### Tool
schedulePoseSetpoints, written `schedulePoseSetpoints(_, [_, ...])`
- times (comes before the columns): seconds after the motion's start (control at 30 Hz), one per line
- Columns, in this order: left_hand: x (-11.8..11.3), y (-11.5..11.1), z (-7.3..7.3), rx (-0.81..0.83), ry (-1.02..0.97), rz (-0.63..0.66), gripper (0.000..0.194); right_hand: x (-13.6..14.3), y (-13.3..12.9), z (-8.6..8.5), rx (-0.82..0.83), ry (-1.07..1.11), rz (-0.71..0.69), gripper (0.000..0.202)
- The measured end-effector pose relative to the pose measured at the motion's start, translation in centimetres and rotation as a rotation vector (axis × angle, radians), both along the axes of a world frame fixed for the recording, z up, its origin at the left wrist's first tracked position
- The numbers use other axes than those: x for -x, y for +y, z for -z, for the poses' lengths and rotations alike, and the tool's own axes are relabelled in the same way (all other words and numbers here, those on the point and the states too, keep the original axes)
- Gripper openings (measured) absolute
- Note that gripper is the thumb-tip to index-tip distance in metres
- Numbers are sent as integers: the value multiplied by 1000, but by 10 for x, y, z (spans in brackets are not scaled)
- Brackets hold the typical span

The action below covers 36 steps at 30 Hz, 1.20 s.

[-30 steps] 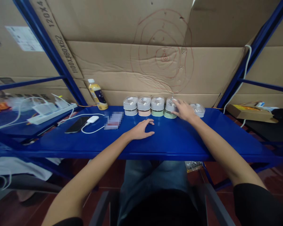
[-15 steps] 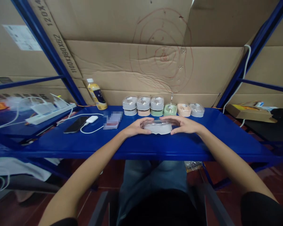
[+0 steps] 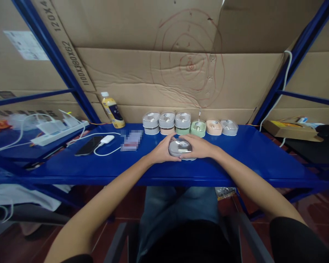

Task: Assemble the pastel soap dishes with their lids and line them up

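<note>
A small rounded grey plastic box with a clear lid [image 3: 180, 147] is between my two hands over the front middle of the blue table. My left hand [image 3: 163, 149] curves around its left side, thumb at the near edge. My right hand [image 3: 199, 146] wraps the right side, with its thumb also at the near edge. The box's top shows a round label and a pale tab. A pale rim peeks out below my right thumb; whether it belongs to the same box I cannot tell. My fingers hide the box's sides.
Similar boxes stand behind my hands: stacked pairs [image 3: 167, 122], then single green [image 3: 197, 128], peach [image 3: 214, 127] and grey [image 3: 229, 127] ones. A yellow-labelled bottle [image 3: 113, 110], a phone [image 3: 89, 145], a white charger [image 3: 107, 139] with cable and a blurred flat item [image 3: 131, 140] lie left.
My hands have drawn closer together around the box, and the right one has moved left. The box now shows its top, where before its pale side faced me.
</note>
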<state>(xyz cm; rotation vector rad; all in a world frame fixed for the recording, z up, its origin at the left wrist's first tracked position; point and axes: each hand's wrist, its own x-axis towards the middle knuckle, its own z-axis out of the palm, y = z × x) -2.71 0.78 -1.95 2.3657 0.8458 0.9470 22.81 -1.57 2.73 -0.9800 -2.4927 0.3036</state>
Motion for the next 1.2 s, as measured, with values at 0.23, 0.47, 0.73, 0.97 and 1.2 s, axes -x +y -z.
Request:
schedulePoseSetpoints(0.23, [2, -11, -10, -95, 130, 13, 86, -67, 17, -6, 91, 255, 270, 65])
schedulePoseSetpoints(0.47, [1, -16, -15, -164, 162, 12, 44, -84, 25, 0, 94, 294, 405, 65])
schedulePoseSetpoints(0.73, [28, 17, -12, -135, 68, -300, 59, -87, 23, -1, 100, 197, 360, 70])
schedulePoseSetpoints(0.97, [29, 14, -13, -135, 92, -299, 54, -87, 23, -1, 136, 197, 367, 76])
schedulePoseSetpoints(1.2, [4, -17, -16, -192, 181, -47, 44, -87, 25, 2, 58, 322, 376, 75])
